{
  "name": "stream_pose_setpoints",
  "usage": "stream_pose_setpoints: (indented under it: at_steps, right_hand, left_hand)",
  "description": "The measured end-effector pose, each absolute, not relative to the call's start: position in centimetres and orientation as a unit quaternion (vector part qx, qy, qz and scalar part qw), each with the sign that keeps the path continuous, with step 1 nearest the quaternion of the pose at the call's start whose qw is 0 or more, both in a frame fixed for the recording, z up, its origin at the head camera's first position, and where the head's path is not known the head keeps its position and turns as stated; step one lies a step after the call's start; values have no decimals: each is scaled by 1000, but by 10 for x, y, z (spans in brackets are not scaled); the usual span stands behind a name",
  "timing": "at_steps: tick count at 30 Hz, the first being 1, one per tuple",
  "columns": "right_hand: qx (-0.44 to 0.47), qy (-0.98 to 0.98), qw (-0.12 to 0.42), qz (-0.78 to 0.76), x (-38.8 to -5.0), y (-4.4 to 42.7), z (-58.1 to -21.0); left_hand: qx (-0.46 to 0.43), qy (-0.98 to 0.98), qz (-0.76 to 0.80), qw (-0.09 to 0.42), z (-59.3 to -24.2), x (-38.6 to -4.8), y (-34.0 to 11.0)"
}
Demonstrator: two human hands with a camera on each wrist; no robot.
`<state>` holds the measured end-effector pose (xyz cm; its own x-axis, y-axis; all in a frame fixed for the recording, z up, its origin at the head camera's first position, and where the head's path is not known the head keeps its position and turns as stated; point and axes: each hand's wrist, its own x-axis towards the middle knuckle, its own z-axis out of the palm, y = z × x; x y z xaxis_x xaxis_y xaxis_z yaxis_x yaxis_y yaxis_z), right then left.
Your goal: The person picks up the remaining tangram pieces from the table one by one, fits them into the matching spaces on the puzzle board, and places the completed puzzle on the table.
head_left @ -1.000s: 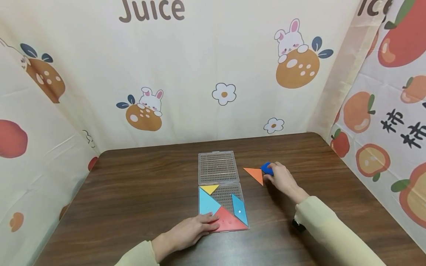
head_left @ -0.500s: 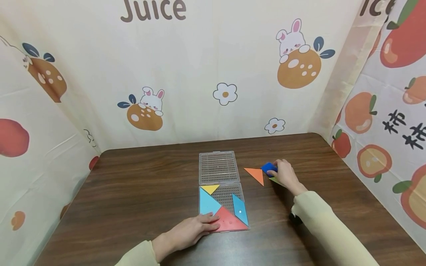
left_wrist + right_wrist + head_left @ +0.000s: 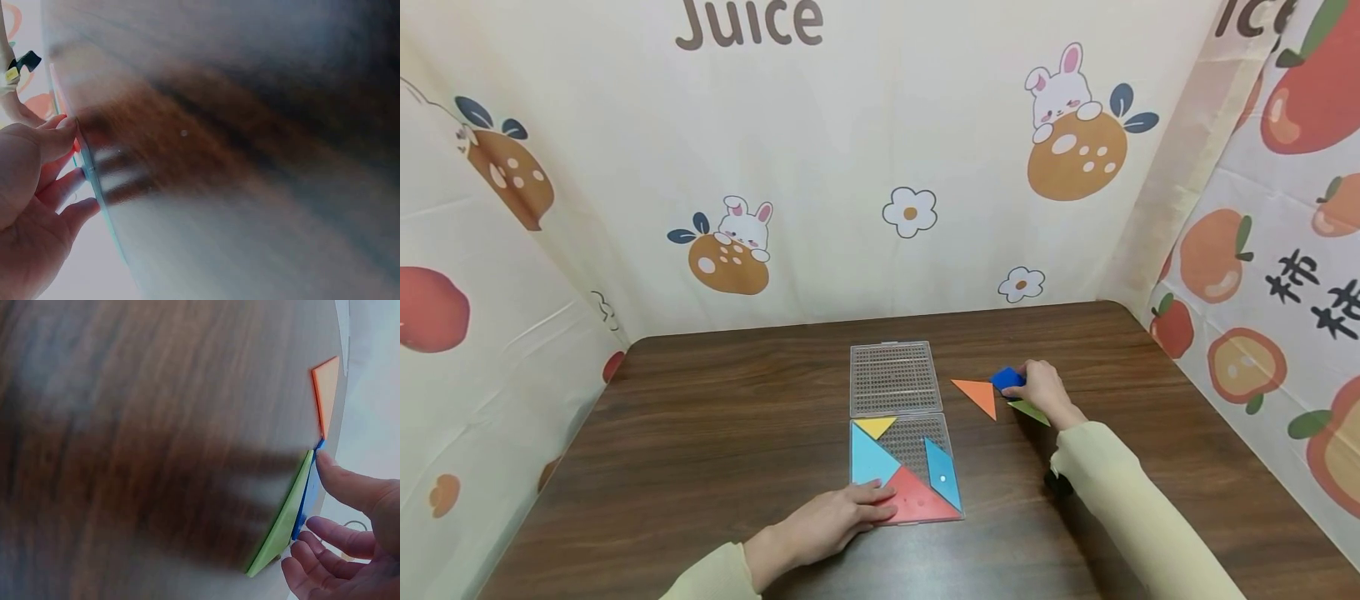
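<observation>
The left hand point(image 3: 823, 522) rests with fingers loosely extended on the red triangle point(image 3: 922, 502), in the case point(image 3: 893, 382). The right hand point(image 3: 1043, 392) pinches the blue piece point(image 3: 1006, 379) between thumb and fingers. Just left of the right hand, the orange triangle point(image 3: 980, 397) lies on the counter point(image 3: 737, 417); just on its near side is the green triangle point(image 3: 1032, 413).
</observation>
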<state>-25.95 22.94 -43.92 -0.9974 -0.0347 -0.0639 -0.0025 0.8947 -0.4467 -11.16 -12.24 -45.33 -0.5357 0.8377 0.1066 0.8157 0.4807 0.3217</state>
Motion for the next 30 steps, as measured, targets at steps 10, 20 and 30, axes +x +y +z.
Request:
stream_pose_setpoints:
  at_steps: [10,20,30]
  right_hand:
    - [0,972,54,-230,-262,230,-435]
    - [27,968,86,-235,-265,230,-434]
    - [41,965,84,-247,-263,230,-432]
  left_hand:
    - [483,859,166,35,-452,-112,-123]
    - [486,858,165,29,-453,-112,-123]
    - [484,858,167,37,-451,-111,-122]
